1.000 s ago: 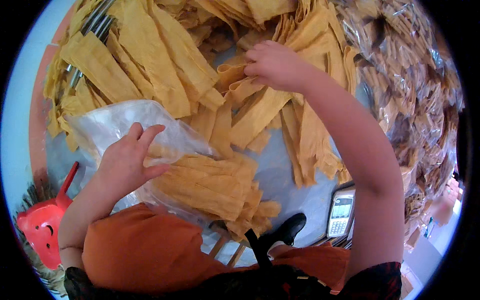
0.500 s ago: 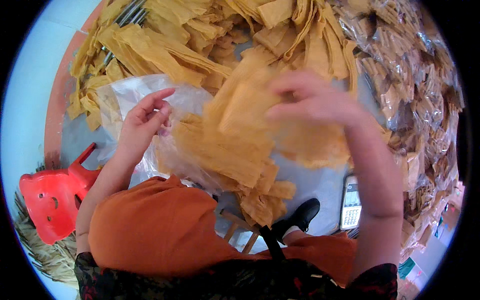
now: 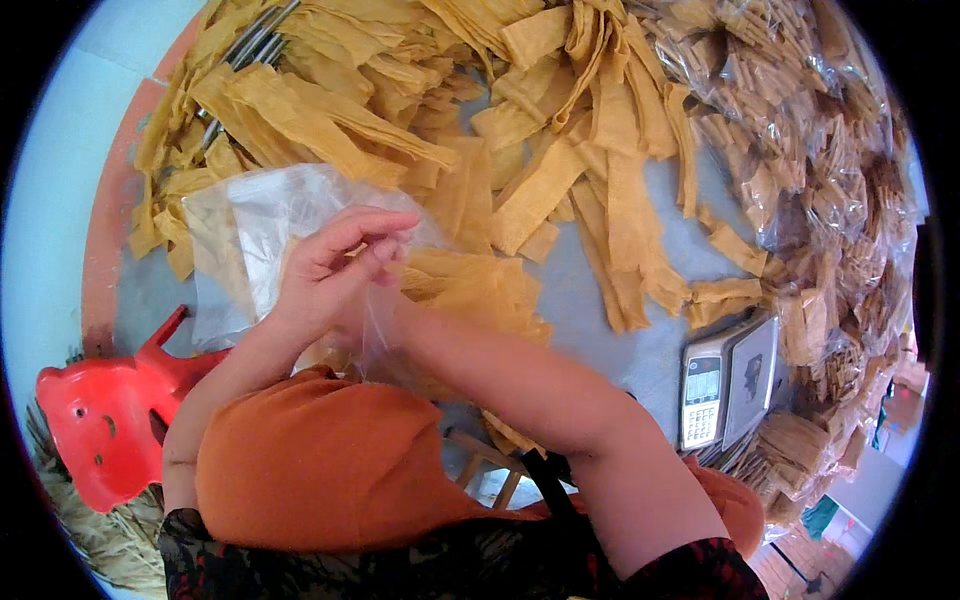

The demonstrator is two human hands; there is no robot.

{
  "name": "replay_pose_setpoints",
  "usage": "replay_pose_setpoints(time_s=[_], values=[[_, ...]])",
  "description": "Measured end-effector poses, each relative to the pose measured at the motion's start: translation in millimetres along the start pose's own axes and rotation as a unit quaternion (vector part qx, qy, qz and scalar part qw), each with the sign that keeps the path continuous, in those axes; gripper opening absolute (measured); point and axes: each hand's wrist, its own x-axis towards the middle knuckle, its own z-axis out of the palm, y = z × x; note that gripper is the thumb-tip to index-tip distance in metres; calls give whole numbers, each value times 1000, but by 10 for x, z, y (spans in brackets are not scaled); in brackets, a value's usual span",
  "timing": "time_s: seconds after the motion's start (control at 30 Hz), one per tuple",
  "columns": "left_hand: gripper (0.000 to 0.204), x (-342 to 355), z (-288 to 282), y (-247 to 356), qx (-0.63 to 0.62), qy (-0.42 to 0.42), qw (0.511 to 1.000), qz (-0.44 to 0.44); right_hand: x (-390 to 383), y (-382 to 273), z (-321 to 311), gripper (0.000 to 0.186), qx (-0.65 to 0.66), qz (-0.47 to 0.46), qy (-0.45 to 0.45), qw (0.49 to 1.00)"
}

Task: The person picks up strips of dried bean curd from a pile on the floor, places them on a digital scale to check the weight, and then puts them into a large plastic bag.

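A clear plastic bag (image 3: 290,205) lies over my lap and the yellow sheets in front of me. My left hand (image 3: 335,260) is closed at the bag's mouth, thumb and fingers pinched together on its film. My right forearm reaches across from the lower right, and my right hand (image 3: 375,315) is at the bag just below the left one. Its fingers are hidden behind my left hand and the film. Wrinkled, folded yellow sheets (image 3: 475,290) lie beside the bag, partly under my right arm.
Piles of long yellow strips (image 3: 330,110) spread over the grey floor ahead. At right stands a digital scale (image 3: 702,395) with a keypad, beside a heap of filled plastic bags (image 3: 800,150). A red plastic stool (image 3: 100,420) is at the left.
My right hand has swung left and down from over the yellow pile to the bag. The yellow sheets beneath it are gone from there. My left hand has moved slightly right and closed.
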Motion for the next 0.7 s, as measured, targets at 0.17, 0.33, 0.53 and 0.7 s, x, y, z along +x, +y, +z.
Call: replay_pose_setpoints(time_s=[0.17, 0.33, 0.53, 0.7], values=[[32, 64, -14, -352, -47, 95, 990, -95, -929, -563, -1287, 40, -236, 128, -104, 958], [31, 214, 17, -602, 57, 57, 996, 36, -1502, -655, -1427, 52, -341, 134, 366, 855], [27, 251, 295, -979, 144, -89, 978, -123, -1341, -453, -1218, 53, -9, 342, 221, 913], [24, 309, 178, -890, 160, -141, 966, -144, -935, -17, -2442, 60, -680, 125, 80, 718]])
